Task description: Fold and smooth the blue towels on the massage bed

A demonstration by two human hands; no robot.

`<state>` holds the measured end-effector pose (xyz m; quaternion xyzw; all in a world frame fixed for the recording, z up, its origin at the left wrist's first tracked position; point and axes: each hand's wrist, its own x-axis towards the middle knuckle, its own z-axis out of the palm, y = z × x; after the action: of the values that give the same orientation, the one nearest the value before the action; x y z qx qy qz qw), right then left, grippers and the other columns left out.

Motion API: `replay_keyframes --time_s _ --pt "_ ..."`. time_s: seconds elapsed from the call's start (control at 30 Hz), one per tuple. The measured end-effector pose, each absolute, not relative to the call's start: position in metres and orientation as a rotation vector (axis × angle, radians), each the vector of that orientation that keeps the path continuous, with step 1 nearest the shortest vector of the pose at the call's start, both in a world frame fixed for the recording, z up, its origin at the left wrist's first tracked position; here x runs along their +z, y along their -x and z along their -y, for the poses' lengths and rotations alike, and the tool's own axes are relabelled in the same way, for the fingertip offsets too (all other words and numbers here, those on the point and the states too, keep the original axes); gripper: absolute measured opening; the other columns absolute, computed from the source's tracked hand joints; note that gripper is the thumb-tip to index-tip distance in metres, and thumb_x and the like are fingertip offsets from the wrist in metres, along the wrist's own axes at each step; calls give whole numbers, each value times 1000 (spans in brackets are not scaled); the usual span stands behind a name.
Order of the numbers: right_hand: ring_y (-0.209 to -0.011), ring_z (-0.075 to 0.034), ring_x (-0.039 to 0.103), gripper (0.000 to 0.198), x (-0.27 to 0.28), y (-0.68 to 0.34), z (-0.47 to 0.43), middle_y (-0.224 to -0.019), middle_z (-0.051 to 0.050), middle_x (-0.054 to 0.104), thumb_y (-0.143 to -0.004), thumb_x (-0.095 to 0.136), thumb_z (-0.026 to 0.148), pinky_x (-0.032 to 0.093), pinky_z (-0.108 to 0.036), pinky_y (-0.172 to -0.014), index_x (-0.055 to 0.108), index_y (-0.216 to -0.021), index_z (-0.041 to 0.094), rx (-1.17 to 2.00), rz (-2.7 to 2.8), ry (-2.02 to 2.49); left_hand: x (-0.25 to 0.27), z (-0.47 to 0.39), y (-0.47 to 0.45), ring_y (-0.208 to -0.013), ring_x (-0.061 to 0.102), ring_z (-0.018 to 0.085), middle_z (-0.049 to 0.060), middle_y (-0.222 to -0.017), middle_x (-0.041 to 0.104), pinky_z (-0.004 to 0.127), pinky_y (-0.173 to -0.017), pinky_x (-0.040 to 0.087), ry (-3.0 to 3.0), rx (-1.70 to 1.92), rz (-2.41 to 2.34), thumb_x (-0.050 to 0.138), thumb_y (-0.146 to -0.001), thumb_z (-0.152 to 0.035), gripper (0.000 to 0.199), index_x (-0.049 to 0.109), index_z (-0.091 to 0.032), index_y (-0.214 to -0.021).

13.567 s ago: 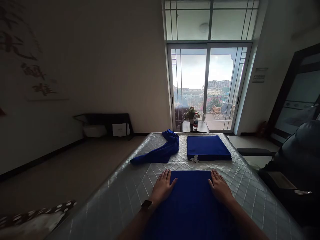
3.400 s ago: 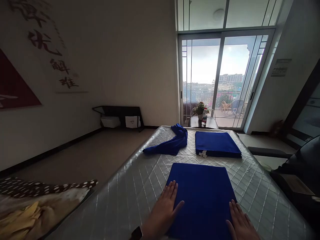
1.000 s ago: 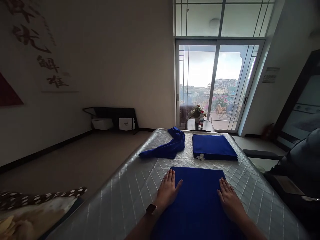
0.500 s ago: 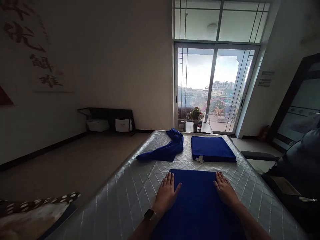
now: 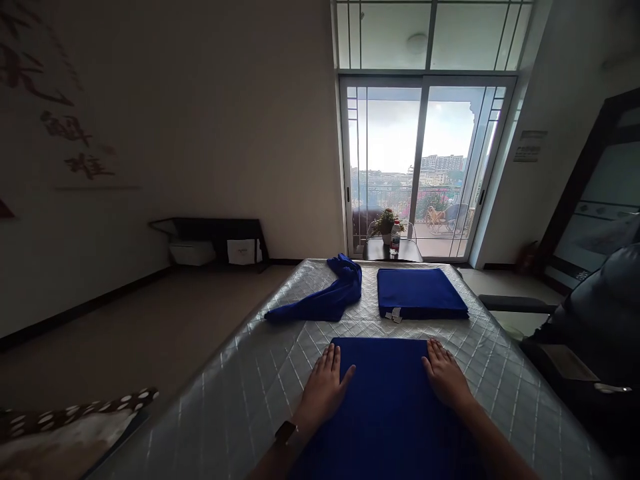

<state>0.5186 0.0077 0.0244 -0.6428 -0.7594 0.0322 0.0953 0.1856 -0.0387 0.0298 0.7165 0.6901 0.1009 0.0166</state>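
Observation:
A folded blue cloth [image 5: 385, 407] lies flat in front of me on a silvery quilted table cover [image 5: 240, 387]. My left hand [image 5: 325, 380] rests palm down on its left edge, fingers stretched out and thumb spread inward. On the opposite edge lies my right hand [image 5: 445, 373], also flat with fingers extended. Beyond them sits a neat stack of folded blue fabric [image 5: 423, 292], with a white tag at its near left corner. To the left of that stack is a crumpled blue cloth [image 5: 327, 293]. The near end of the cloth under my hands runs out of view.
Past the table's far edge stand a potted plant [image 5: 387, 225] and a water bottle [image 5: 395, 239] on a small dark table. A dark bench [image 5: 517, 305] is at the right. A spotted brown fabric [image 5: 80, 410] shows at lower left.
The view has shifted slightly, so everything sits a little further left. Both hands stay flat on the folded cloth's edges.

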Motion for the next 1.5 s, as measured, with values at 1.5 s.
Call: replay_keyframes --time_s 1.5 --pt "-161 -23 17 73 29 -516 -7 -171 -15 25 -103 19 43 15 -42 -131 29 -162 0 153 2199 1947 25 -8 -184 -158 29 30 20 -167 37 47 -129 25 -2207 396 -2122 12 -104 -70 90 37 -4 -160"
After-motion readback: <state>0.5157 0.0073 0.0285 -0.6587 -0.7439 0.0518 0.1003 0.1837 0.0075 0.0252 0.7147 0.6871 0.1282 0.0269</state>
